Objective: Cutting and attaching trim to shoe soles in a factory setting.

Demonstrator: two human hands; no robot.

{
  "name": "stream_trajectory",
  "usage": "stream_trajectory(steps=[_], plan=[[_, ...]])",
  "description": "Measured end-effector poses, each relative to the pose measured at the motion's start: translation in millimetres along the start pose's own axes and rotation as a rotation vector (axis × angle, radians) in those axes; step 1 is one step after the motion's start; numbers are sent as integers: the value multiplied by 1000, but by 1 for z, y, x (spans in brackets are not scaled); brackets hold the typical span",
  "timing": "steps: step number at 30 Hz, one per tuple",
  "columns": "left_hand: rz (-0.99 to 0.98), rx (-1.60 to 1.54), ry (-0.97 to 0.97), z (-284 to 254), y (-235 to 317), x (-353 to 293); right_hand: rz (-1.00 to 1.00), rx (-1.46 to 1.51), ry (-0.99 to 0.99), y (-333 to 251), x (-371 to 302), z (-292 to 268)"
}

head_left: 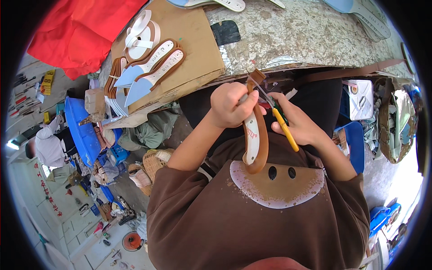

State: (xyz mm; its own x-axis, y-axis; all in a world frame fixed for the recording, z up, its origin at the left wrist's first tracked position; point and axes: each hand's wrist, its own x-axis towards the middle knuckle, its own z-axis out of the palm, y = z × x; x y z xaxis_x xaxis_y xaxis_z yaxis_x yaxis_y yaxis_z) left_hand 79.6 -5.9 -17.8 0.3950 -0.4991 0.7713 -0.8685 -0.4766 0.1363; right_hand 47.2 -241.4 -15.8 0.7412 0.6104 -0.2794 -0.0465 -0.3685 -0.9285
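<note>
My left hand [231, 105] is closed around an insole [253, 137] with a white, red-printed heel and a brown leather-like edge. The piece stands tilted in front of my chest, heel end down. Its brown upper end sticks out above my fist. In my right hand [298, 121] is a yellow-handled tool [285, 129] with a thin metal shaft or blade. The metal reaches up to the brown end beside my left fingers; whether it touches cannot be made out. Something dark green shows partly behind the yellow handle.
On the cardboard [193, 42] at the left lie similar insoles [155, 63], some stacked, beside a roll of white strip [141, 38]. Red sheet material [83, 33] hangs at the far left. The worn table edge [288, 65] runs just beyond my hands. Blue basins [81, 128] stand lower left.
</note>
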Motion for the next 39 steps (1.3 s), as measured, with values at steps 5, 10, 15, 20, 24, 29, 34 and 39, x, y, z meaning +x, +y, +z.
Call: stream_trajectory(steps=[5, 10, 15, 20, 24, 29, 34, 39], plan=[[-5, -52, 23, 4, 1, -2, 28, -60, 27, -1, -3, 5], [-127, -138, 53, -15, -7, -6, 157, 265, -167, 6, -1, -12], [-438, -261, 251, -30, -8, 1, -5, 216, -172, -13, 8, -58], [-401, -199, 319, -35, -8, 9, -74, 131, -242, -30, 16, -58], [-287, -87, 199, -38, -3, 16, -137, 177, -201, -19, 16, -42], [-267, -78, 236, -36, -2, 13, -85, 314, -292, -20, 12, -39], [-450, -233, 388, -22, 2, 8, -58, 382, -75, -17, 18, -64], [-742, -515, 407, -13, 13, 16, -28, -215, 334, 11, 67, -131]])
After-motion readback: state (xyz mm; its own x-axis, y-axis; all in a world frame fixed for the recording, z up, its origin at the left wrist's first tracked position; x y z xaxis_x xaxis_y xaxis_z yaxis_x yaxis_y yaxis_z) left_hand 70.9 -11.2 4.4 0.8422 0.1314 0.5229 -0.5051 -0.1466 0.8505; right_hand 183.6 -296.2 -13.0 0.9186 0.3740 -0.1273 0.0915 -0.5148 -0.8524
